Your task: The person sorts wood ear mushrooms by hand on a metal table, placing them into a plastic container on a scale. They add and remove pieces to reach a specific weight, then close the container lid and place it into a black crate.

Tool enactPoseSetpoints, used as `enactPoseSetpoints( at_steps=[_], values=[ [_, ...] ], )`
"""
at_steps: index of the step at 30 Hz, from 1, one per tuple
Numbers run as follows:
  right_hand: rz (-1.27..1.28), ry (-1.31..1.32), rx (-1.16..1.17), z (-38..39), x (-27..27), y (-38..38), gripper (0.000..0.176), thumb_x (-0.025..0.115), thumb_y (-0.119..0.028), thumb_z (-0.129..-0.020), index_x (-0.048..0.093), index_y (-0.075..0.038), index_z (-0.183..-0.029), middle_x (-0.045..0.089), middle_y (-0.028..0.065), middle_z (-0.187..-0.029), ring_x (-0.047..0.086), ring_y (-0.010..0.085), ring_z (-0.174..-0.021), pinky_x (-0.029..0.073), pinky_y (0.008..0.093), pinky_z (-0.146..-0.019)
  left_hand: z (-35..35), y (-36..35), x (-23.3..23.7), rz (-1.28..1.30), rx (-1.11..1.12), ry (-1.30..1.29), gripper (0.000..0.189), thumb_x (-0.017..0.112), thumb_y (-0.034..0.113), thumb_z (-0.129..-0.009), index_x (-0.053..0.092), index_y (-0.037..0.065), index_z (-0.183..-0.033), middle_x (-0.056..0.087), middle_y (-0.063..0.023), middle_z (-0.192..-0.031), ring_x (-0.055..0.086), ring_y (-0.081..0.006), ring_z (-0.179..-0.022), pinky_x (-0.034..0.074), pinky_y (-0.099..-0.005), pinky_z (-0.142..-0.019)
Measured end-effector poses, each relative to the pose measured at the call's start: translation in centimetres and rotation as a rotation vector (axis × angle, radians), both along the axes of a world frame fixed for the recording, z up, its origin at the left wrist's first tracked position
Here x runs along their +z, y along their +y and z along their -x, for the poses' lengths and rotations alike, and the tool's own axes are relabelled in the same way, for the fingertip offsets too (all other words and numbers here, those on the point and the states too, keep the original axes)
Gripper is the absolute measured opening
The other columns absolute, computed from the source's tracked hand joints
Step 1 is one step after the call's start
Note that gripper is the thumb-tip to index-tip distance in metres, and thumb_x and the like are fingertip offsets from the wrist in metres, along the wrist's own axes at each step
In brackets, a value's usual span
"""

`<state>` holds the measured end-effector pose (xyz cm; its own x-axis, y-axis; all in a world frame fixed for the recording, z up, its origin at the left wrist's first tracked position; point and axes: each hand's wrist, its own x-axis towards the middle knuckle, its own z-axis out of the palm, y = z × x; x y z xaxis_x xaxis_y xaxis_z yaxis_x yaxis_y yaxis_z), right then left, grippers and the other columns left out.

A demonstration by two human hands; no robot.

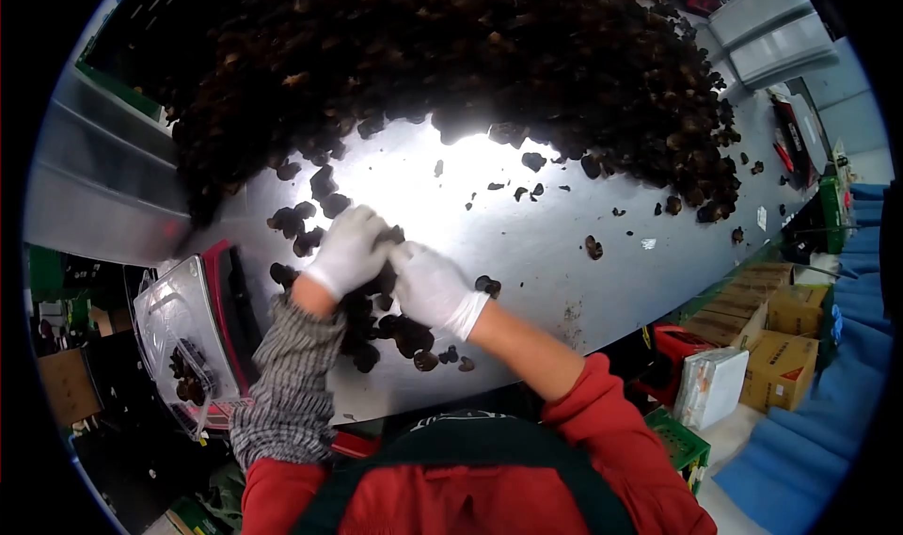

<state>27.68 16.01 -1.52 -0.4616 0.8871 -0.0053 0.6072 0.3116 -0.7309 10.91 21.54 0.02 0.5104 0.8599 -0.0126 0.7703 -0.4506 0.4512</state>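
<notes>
Both my hands wear white gloves and meet above the metal table [499,300]. My left hand [350,250], its forearm in a grey knitted sleeve, has its fingers closed at a dark piece that looks like wood ear mushroom [393,236]. My right hand [435,288] pinches the same piece from the other side; the fingertips are slightly blurred. Beneath and beside my hands lies a loose cluster of dark brown mushroom pieces [406,333], partly hidden by them. More pieces [293,221] are scattered left of my left hand.
A large heap of dark mushroom pieces [451,55] covers the table's far side. At left stands a scale with a clear tray [179,309] holding several pieces. Another scale [795,140] is at far right. Cardboard boxes [779,369] and a green crate [679,441] stand below right.
</notes>
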Motion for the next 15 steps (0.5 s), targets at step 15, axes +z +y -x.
enactPoseSetpoints(
  at_steps=[15],
  values=[
    [-0.558, -0.431, -0.100, -6.2, -3.5, 9.1, 0.017, 0.057, -0.009, -0.076, 0.062, -0.006, -0.091, 0.060, 0.0089, -0.097, 0.056, 0.0264, -0.104, 0.045, 0.0387, -0.089, -1.4, -3.1, 1.6, -0.084, 0.108, -0.203, 0.028, 0.066, 0.009, -0.077, 0.064, 0.004, -0.104, 0.059, -0.0149, -0.112, 0.054, -0.0323, -0.105, 0.044, -0.0393, -0.092]
  ],
)
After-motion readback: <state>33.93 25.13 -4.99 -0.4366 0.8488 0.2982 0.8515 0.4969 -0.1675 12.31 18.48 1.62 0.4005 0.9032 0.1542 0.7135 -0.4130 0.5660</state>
